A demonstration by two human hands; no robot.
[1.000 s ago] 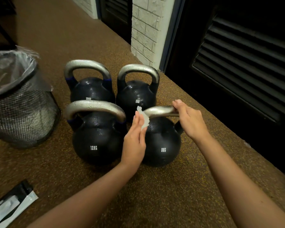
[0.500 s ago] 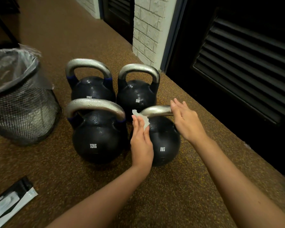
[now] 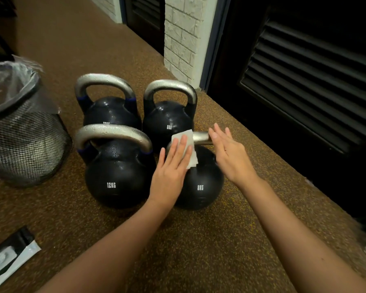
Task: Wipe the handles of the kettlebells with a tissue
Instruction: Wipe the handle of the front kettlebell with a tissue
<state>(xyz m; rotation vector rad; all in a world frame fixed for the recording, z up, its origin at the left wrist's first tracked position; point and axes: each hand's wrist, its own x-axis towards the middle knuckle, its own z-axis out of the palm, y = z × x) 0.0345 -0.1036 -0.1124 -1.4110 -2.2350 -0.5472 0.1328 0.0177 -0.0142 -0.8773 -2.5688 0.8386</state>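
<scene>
Left hand [image 3: 170,166] is pressing a white tissue [image 3: 186,149] flat onto the left end of the handle [image 3: 201,138] of the front 8KG kettlebell [image 3: 201,178], fingers straight, grip released; right hand [image 3: 230,153] is hovering open just beside the handle's right end, grasping nothing. Three other kettlebells are sitting on the floor [image 3: 199,250] near its right edge, a mesh bin [image 3: 23,142] toward the left

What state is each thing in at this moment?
Tissue: draped over the handle, pressed flat by left hand.
Near 8KG kettlebell: upright, being wiped.
Right hand: open beside the handle.
12KG kettlebell: upright, untouched.
Mesh bin: upright, lined.
</scene>
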